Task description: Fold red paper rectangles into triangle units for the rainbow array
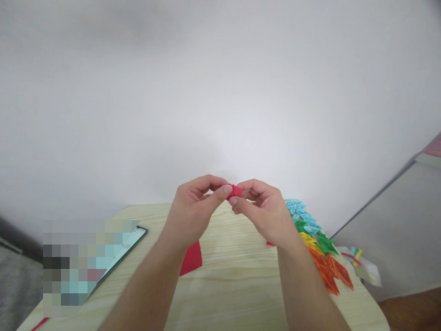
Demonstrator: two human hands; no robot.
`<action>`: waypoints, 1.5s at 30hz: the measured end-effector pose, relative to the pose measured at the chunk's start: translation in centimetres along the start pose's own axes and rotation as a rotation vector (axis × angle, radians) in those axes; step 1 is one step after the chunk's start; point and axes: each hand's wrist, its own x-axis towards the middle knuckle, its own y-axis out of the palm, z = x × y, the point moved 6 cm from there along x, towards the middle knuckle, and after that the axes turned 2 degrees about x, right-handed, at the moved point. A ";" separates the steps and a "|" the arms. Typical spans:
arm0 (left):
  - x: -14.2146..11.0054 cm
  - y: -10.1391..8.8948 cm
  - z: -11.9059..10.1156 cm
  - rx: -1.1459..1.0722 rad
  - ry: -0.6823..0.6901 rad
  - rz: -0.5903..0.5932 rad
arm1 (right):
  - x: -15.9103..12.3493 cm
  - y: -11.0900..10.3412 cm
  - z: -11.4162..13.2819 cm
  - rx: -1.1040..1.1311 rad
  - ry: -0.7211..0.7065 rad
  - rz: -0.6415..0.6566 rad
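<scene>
- Step, as judged: shaping or creasing a red folded paper piece (235, 191), held up off the surface (237, 294) and seen against its far edge.
- Left hand (193, 208): grip closed on the piece, thumb pressed flat on its near face, fingers behind.
- Right hand (266, 209): grip also pinching it, at the opposite end, thumb tip low on the near side.
- Next move likely calls for fine fingertip work: one pinch steadying, the other pressing or tucking, edges lined up, light force so the paper doesn't crumple.
- Surface, left of centre: red paper sheet (193, 260), partly under the left forearm in view; full outline hidden.
- Surface, right side: folded paper pieces in light blue (300, 215), green (325, 242), yellow (313, 243) and orange (329, 271); right forearm covers some, count unclear.
- Red scrap (270, 243) on the surface by the right wrist: mostly covered, shape can't be told.
- Surface, left side: device with lit screen (128, 246), largely pixelated; content unreadable.
- Red strip (39, 323) at the surface's near-left corner: cut off by frame.
- Piece's back and inner folds: hidden by fingers; exact fold stage can't be told.
</scene>
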 end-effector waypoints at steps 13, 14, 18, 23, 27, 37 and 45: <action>-0.4 -0.6 -1.3 0.377 0.090 0.040 | 0.0 -0.4 0.3 -0.107 -0.045 -0.028; -0.4 -0.6 -1.4 0.422 0.120 0.036 | -0.1 -0.5 0.4 -0.132 -0.067 -0.045; -0.7 -0.2 -1.9 0.551 0.220 0.034 | -0.2 -0.5 0.9 -0.255 -0.111 -0.081; -1.0 0.3 -2.4 0.649 0.279 0.074 | -0.3 -0.2 1.1 -0.357 -0.126 -0.074; -1.1 0.3 -2.2 0.670 0.264 0.108 | -0.3 -0.1 1.2 -0.391 -0.130 -0.065; -1.0 0.1 -2.4 0.551 0.255 0.030 | -0.4 -0.6 1.1 -0.204 -0.089 -0.108; -1.2 -0.9 -3.3 0.375 0.288 -0.142 | -0.2 -1.0 1.6 0.046 -0.039 -0.171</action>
